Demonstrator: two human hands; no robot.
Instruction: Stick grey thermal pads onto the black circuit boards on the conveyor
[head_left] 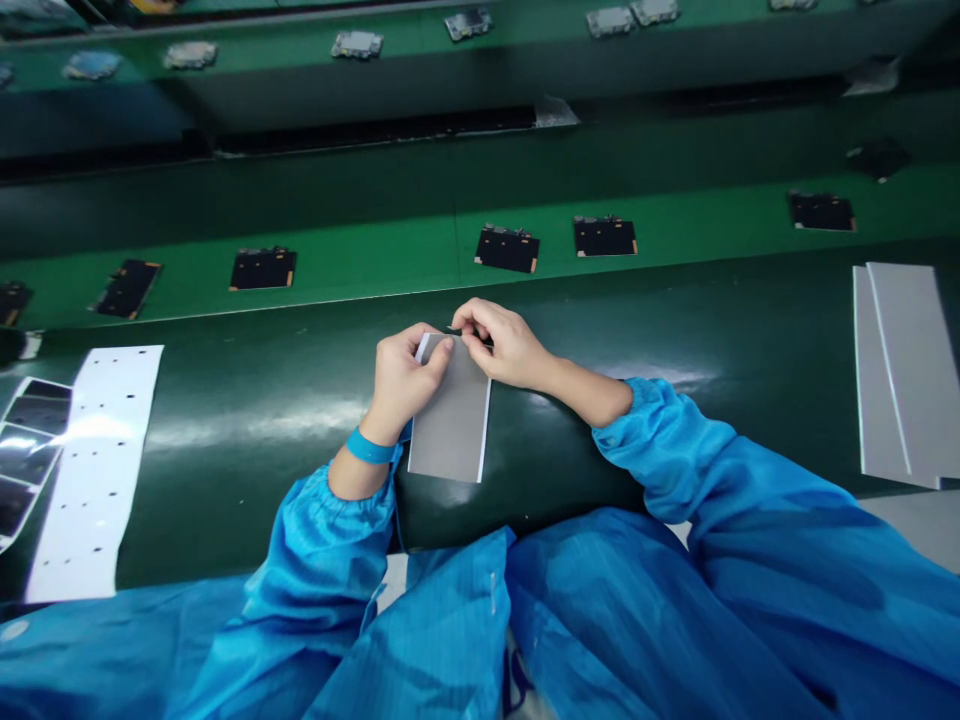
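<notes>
A grey flat rectangular panel with white side edges [450,420] is held over the dark green bench, its top end away from me. My left hand [405,375] grips its upper left part, thumb lying on the grey face. A blue band circles that wrist. At the panel's upper right corner is my right hand [502,340], thumb and forefinger brought together in a pinch. Something thin and dark shows near those fingertips, too small to name.
Black flat units with small circuit parts [508,248] lie along the green strip [360,265] beyond the bench. A white perforated sheet [97,470] and glossy black film pieces [26,450] lie left. Grey panels [907,370] are stacked right. Small boards [357,44] line an upper shelf.
</notes>
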